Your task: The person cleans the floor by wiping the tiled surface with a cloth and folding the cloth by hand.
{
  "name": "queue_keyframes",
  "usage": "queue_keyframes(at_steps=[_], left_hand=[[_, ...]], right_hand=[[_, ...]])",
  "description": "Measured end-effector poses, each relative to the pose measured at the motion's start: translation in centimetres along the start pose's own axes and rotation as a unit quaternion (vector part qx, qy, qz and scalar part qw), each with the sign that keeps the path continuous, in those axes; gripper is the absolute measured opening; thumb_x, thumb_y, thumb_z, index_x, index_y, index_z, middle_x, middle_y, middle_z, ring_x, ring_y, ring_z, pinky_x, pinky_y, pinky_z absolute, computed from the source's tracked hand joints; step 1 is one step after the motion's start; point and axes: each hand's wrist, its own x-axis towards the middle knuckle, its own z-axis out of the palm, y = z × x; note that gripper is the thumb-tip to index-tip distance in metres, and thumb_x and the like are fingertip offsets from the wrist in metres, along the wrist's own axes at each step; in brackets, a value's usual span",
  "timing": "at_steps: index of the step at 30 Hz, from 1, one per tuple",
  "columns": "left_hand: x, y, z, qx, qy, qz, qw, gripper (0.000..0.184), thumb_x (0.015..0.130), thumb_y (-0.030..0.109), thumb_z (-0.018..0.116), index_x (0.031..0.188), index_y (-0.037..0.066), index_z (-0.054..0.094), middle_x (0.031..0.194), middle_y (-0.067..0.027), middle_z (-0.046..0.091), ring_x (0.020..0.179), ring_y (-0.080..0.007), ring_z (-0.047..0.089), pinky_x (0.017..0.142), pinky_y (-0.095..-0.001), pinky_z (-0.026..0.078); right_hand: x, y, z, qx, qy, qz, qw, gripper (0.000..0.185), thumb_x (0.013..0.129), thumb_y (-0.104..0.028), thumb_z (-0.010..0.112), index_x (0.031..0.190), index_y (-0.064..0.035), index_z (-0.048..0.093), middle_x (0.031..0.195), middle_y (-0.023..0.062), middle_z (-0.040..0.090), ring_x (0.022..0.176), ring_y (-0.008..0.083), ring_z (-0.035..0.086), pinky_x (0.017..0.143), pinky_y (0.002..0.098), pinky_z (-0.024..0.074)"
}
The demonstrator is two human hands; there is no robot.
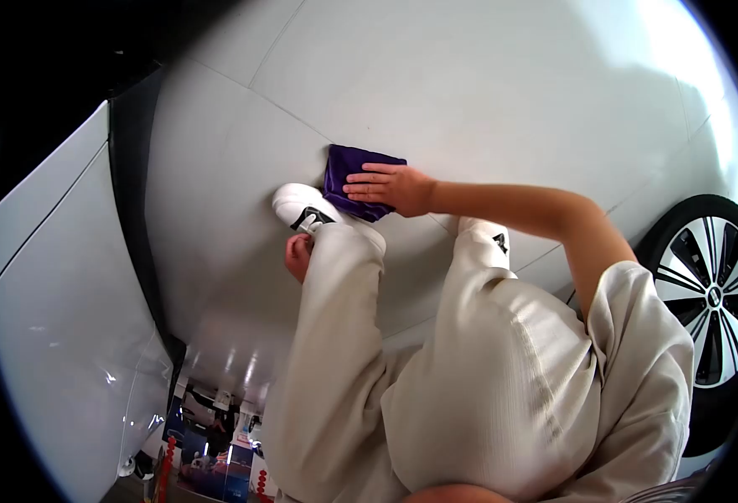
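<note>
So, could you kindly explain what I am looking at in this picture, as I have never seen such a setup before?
Certainly. There is no machine: these are a person's bare hands, seen from a camera worn on the head, looking forward and down. The right hand lies flat on a folded purple cloth on the pale floor, covering it rather than gripping it. The left hand is curled beside the lower leg, near a white shoe; whether it holds anything is hidden. A car wheel shows at the picture's right.
</note>
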Motion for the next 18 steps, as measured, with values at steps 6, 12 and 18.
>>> queue_keyframes(at_steps=[6, 12, 18], left_hand=[[2.7, -1.3, -0.6, 0.039, -0.033, -0.020, 0.999, 0.021, 0.094, 0.021, 0.057, 0.083, 0.006, 0.066, 0.074, -0.0016, 0.058, 0.065, -0.0119, 0.049, 0.060, -0.0313, 0.041], [5.2, -1.6, -1.5, 0.147, -0.059, 0.010, 0.987, 0.030, 0.097, 0.028, 0.055, 0.080, 0.005, 0.062, 0.068, -0.0088, 0.056, 0.062, -0.0163, 0.050, 0.060, -0.0366, 0.041], [7.2, 0.6, -1.0, 0.321, -0.202, 0.035, 0.924, 0.030, 0.099, 0.031, 0.056, 0.085, 0.005, 0.060, 0.070, -0.0134, 0.058, 0.064, -0.0202, 0.053, 0.062, -0.0399, 0.044]], right_hand=[[-3.8, 5.8, -2.2, -0.039, 0.037, -0.013, 0.998, 0.069, 0.096, -0.024, 0.047, 0.163, -0.0266, 0.029, 0.172, -0.0108, 0.020, 0.159, 0.0090, 0.010, 0.132, 0.0382, 0.0017], [-12.3, 15.4, -6.5, -0.040, 0.180, 0.218, 0.958, 0.079, 0.089, -0.017, 0.063, 0.161, -0.0313, 0.034, 0.169, -0.0095, 0.030, 0.157, 0.0128, 0.022, 0.130, 0.0393, 0.0149], [-23.2, 21.8, -7.6, -0.029, 0.326, 0.477, 0.816, 0.085, 0.089, -0.022, 0.064, 0.165, -0.0225, 0.025, 0.171, 0.0006, 0.023, 0.159, 0.0229, 0.017, 0.130, 0.0459, 0.0127]])
